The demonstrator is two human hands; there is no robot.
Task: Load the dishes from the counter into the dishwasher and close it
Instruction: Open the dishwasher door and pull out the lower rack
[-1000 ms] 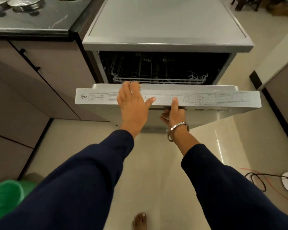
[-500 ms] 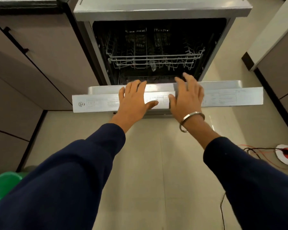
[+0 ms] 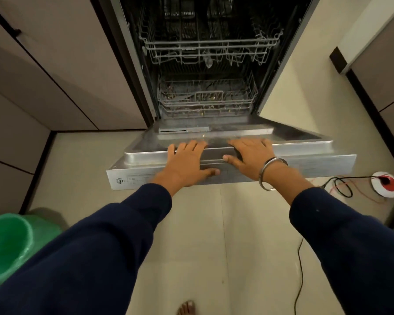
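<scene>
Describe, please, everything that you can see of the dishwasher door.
The dishwasher door is silver metal, dull and a little stained inside. It hangs open, folded far down toward the floor, hinged at the bottom of the machine. Its front edge carries a control strip with small print and a round logo at the left end. The left hand and right hand lie flat on that edge, fingers spread.
</scene>
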